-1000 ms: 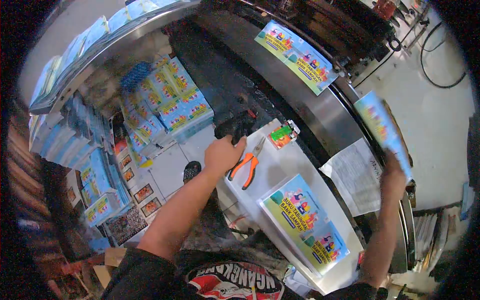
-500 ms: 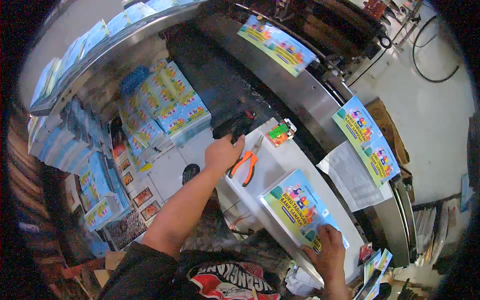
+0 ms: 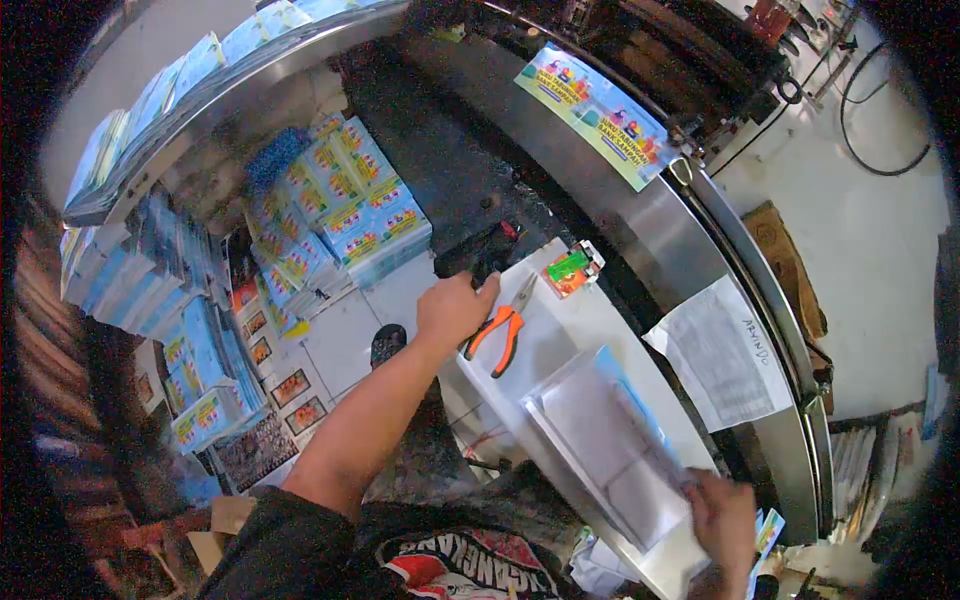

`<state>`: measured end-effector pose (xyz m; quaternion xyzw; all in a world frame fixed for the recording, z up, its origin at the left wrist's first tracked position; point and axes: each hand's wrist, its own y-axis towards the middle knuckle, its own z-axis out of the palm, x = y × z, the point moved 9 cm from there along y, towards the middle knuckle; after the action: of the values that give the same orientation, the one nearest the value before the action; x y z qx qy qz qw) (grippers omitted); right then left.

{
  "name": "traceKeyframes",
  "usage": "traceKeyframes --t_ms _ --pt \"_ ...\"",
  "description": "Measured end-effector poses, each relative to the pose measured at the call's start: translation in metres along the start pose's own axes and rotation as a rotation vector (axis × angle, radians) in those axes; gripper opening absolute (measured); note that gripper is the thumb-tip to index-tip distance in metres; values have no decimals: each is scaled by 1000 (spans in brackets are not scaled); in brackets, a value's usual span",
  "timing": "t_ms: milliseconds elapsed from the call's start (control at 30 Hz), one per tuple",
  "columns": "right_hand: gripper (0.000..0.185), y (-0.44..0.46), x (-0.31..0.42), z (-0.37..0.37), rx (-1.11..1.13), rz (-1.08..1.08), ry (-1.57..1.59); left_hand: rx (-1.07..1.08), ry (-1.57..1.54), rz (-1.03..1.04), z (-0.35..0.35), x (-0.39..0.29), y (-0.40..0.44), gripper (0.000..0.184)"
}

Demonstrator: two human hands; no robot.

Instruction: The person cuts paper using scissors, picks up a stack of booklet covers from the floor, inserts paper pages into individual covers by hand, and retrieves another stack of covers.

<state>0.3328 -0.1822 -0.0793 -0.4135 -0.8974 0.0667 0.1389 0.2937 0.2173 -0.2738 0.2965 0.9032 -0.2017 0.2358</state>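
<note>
On the white table (image 3: 520, 370), a stack of booklets (image 3: 615, 450) shows a pale, blurred page on top, with a blue printed strip along its far side. My right hand (image 3: 722, 515) is at the right end of this stack, its fingers smeared by motion. My left hand (image 3: 452, 310) is curled against a black object (image 3: 478, 250) at the table's left end; its fingertips are hidden, and I cannot make out what that object is. Beside this hand lie pliers with orange and black handles (image 3: 494, 340), and a small orange and green packet (image 3: 570, 268).
A metal rail (image 3: 700, 240) curves past the table, with a printed sheet (image 3: 598, 112) draped on it. White paper (image 3: 725, 350) hangs lower down. Piled booklets (image 3: 375, 225) cover the floor at left, and more booklets (image 3: 170, 290) stand farther left. Crumpled paper (image 3: 600, 565) is near my body.
The stack's colourful cover has given way to a pale page. My right hand has moved right. The upper rail sheet has slid down along the rail, and the lower one is gone from there.
</note>
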Motion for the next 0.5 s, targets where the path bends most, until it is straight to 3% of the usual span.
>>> traceKeyframes --t_ms 67,200,267,367,433,467,500 --pt "29 6 -42 -26 -87 116 -68 8 9 -3 1 -1 3 73" --pt "35 30 -115 -122 -592 186 -24 -41 9 4 2 2 3 73" --pt "41 41 -118 -167 -915 119 -271 -71 -12 17 4 4 6 72" --pt "45 80 -119 -172 -1107 -24 -491 -5 -13 -23 3 3 4 71" --pt "48 125 -147 -128 -919 -5 -650 4 -3 -29 2 2 2 70" --pt "45 138 -128 -110 -611 304 -489 9 3 -31 -1 2 3 70" --pt "42 152 -148 -74 -542 204 -591 8 2 -31 0 3 4 70"
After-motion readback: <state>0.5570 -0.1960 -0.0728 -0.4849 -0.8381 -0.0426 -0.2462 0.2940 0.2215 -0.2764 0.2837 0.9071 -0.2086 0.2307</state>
